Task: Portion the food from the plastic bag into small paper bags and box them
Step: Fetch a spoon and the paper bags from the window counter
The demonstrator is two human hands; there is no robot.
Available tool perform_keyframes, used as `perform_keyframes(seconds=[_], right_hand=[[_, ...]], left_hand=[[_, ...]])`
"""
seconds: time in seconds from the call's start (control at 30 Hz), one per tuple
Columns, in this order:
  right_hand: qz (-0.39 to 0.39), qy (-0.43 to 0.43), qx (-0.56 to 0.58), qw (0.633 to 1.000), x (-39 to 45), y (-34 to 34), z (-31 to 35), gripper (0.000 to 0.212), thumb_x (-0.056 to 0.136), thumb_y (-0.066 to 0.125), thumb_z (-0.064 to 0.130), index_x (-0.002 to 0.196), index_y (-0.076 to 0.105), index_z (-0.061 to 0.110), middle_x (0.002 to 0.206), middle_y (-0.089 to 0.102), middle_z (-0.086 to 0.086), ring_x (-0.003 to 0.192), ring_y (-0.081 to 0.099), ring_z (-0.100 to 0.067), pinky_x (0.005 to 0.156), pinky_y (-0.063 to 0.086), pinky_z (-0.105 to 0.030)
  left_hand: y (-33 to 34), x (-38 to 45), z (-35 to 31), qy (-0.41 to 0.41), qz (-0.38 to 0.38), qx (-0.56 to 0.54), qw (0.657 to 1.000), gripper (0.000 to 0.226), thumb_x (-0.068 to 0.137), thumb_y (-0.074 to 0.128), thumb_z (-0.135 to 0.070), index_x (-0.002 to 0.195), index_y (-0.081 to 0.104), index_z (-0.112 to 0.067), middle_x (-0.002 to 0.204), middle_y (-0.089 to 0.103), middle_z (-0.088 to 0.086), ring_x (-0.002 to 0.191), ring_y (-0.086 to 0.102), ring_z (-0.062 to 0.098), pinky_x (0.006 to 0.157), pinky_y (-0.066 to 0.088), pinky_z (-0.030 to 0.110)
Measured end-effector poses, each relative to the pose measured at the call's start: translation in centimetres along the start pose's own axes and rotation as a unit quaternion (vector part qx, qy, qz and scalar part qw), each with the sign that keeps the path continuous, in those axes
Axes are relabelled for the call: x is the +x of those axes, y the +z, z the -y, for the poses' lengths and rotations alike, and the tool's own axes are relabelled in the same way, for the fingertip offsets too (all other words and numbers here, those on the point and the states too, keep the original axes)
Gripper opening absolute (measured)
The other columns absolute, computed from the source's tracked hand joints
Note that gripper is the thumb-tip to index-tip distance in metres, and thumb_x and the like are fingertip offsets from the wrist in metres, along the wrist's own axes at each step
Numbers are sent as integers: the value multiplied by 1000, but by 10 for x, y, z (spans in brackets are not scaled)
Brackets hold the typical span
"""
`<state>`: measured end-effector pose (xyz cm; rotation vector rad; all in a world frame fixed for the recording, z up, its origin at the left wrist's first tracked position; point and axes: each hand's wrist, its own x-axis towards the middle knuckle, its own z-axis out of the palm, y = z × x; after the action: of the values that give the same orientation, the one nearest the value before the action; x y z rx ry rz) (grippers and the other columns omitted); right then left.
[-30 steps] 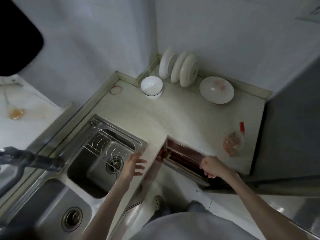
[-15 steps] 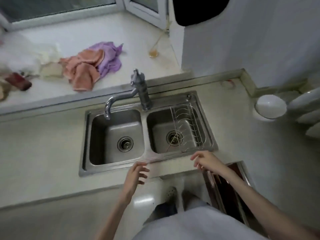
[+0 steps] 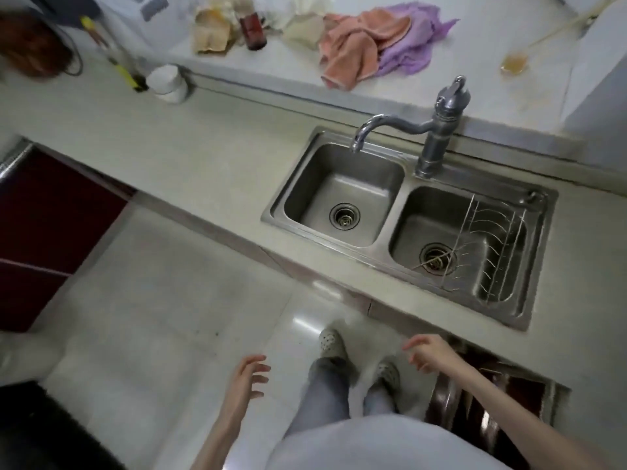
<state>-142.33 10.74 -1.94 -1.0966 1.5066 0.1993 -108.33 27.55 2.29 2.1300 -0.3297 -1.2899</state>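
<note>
- The left hand [image 3: 249, 376] hangs over the floor, fingers spread, holding nothing.
- The right hand [image 3: 429, 352] hovers by the counter [image 3: 203, 157] edge, fingers loosely curled, empty.
- No plastic bag or paper bags can be made out; the double sink [image 3: 403, 215] sits ahead.

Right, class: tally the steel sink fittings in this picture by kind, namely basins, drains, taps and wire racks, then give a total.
Basins: 2, left and right
Drains: 2
Taps: 1
Wire racks: 1, in the right basin
Total: 6
</note>
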Motion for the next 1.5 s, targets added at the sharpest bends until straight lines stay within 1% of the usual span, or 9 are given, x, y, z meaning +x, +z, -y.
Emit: perform_keyframes(seconds=[0.13,0.27,0.37,0.43,0.57,0.8,1.0,1.23,1.5], right_hand=[[16,9,-100,995,-7,17,-19,30,83,38,-11,93,66,-6,59,59,-9,45,51,-16,41,38,-19],[19,38,-156,987,-6,24,-29,27,81,39,-12,79,65,-2,52,59,-8,31,51,-8,36,39,-17],[9,44,-186,982,3,34,-22,28,80,43,-11,79,69,-3,52,63,-8,33,54,-7,36,40,-17],[0,43,-192,980,11,44,-8,28,78,41,-11,78,68,-3,50,64,-9,35,55,-13,35,38,-17],[-4,16,-191,981,23,83,43,31,79,36,-12,79,66,-4,49,63,-9,32,50,-15,34,37,-16],[41,-107,-224,968,29,186,167,29,80,42,-11,84,69,0,67,64,-18,59,54,-24,51,43,-26],[64,-154,-234,958,40,260,250,31,83,41,-9,79,67,7,60,63,-10,53,53,-22,43,42,-21],[67,-106,-262,957,78,314,290,30,84,38,-10,84,66,1,60,64,-11,48,55,-19,47,45,-22],[49,-22,-276,960,126,354,350,32,80,39,-9,86,69,2,63,63,-12,50,54,-21,46,41,-20]], left_hand=[[-21,-26,41,-31,-53,-61,996,26,97,39,-7,100,63,-14,93,70,8,78,61,21,63,45,32],[-45,-29,64,-57,-101,-127,985,24,98,40,-8,99,64,-14,95,68,8,79,60,22,66,45,34],[-65,-28,79,-57,-129,-165,976,24,99,40,-9,103,63,-13,96,68,8,81,61,23,68,46,35],[-78,-26,90,-61,-140,-182,971,25,100,38,-9,104,63,-12,97,68,8,82,61,24,69,46,35],[-110,-17,118,-105,-144,-204,963,25,99,38,-7,105,63,-8,98,66,12,80,59,24,67,44,33],[-176,4,170,-161,-127,-224,953,26,99,39,-8,104,64,-8,97,68,13,79,59,25,67,44,33],[-219,8,204,-205,-142,-261,933,25,98,39,-10,104,64,-9,94,68,12,76,59,26,65,43,32],[-276,49,194,-236,-133,-276,922,25,98,39,-9,103,64,-9,94,68,11,73,58,24,60,43,29],[-408,151,121,-198,-151,-245,937,26,97,38,-7,103,63,-12,93,68,9,72,58,22,61,42,30]])
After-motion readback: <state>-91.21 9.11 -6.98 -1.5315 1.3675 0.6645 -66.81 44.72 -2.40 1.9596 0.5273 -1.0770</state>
